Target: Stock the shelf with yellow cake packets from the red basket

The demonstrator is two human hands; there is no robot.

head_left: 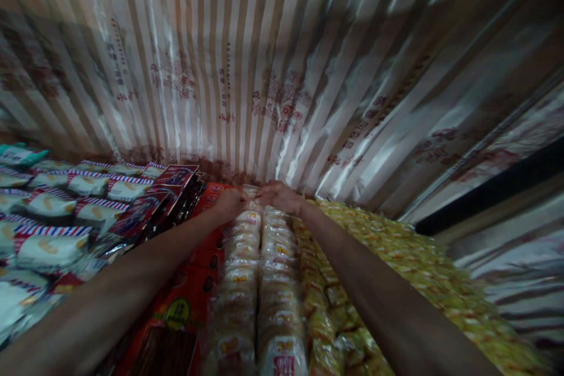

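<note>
Both arms reach to the far end of two long rows of round, pale cakes or biscuits in clear wrappers, the left row (240,276) and the right row (282,299). At the end of the left row, my left hand (232,203) is closed, its fingertips at a clear-wrapped packet (250,192). My right hand (278,196) meets the same packet from the other side, fingers bent over it. The light is dim and the fingers are slightly blurred, so the exact grip is partly hidden.
Red packages (187,299) lie left of the rows, beside dark red packets (145,205) and many white bags with striped edges (53,249). Yellow-wrapped sweets or snacks (396,258) spread to the right. A striped, shiny curtain-like sheet (247,70) rises behind. A dark bar (489,188) crosses at right.
</note>
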